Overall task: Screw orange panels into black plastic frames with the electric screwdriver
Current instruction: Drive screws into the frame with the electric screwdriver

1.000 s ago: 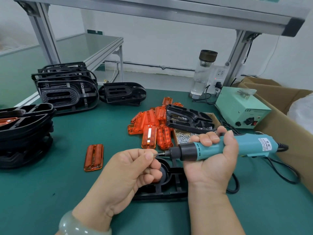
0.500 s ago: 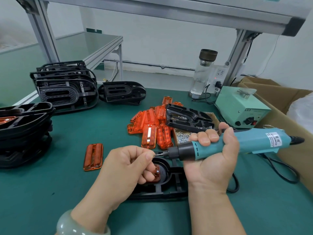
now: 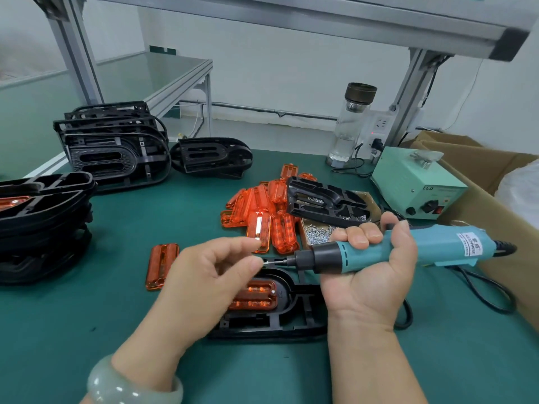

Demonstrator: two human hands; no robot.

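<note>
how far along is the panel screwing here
Done: an orange panel sits in the front black frame, one screw showing. In hand: right hand grips the electric screwdriver, left hand at its bit. Left: the loose panel pile and empty frames.

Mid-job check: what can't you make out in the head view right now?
Head view:
- What sits on the bit tip of the electric screwdriver: the left hand covers it.
- Left end of the orange panel in the black frame: under the left hand.
- The frame stack at left: cut off by the picture's edge.
</note>
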